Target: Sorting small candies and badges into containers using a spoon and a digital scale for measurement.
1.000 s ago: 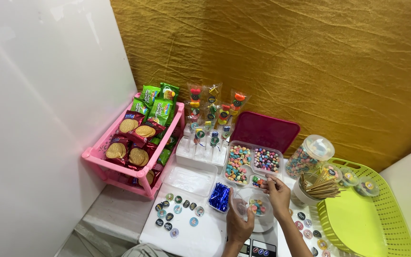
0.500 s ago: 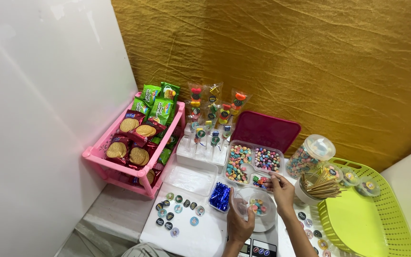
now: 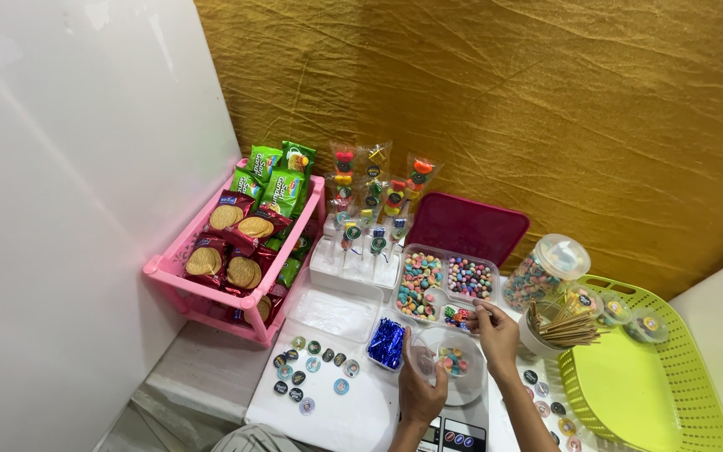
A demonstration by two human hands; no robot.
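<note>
Nearest the camera, the left hand (image 3: pixel 422 387) curls its fingers around the near rim of a clear bowl (image 3: pixel 453 374) holding a few coloured candies (image 3: pixel 453 361). Just right of the bowl, the right hand (image 3: pixel 496 332) has its fingertips pinched together over the divided candy tray (image 3: pixel 441 280) behind the bowl, though what they pinch is too small to tell. Farther behind the bowl stand wrapped candy skewers (image 3: pixel 371 188); beyond it to the left is a pink basket (image 3: pixel 179 251) of biscuit packs.

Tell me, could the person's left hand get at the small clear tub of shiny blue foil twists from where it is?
Probably yes: the left hand grips a clear plastic bowl right beside the clear tub of blue foil twists, with nothing between, though it would have to let go.
</note>
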